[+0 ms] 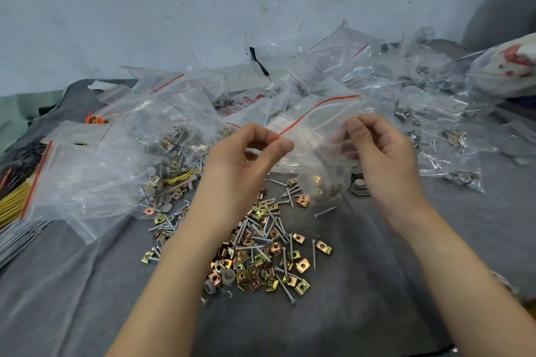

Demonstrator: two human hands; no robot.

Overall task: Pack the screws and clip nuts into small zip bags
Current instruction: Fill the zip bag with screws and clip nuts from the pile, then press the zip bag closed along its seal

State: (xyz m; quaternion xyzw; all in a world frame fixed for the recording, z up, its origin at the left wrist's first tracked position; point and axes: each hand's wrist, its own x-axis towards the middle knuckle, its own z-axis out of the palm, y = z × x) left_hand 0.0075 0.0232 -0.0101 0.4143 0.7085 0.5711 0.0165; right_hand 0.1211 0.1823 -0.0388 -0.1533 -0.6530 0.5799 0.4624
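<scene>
Spotter: Bag is up off the surface: a small clear plastic zip bag with a red stripe along its mouth [316, 136], held above the grey cloth surface [362, 284]. The left hand [246, 153] has its grip pinched on the stripe's near corner. The right hand [380, 151] pinches the far end of the mouth. A few brass-coloured pieces seem to sit in the bag's bottom.

Logger: Step?

Spotter: Working the zip. Can't tell whether it's opening or closing. The bag looks loaded, so I judge sealing. The next move calls for a pinch run along the track with the film taut.

Logger: Stock left?

Spotter: Plenty. A loose heap of thin silver screws and square folded gold-toned clip nuts [261, 249] lies under the wrists. The film is thin, crinkly and likely slippery, and screw points could pierce it. A pile of clear bags [377, 81] sits behind.
</scene>
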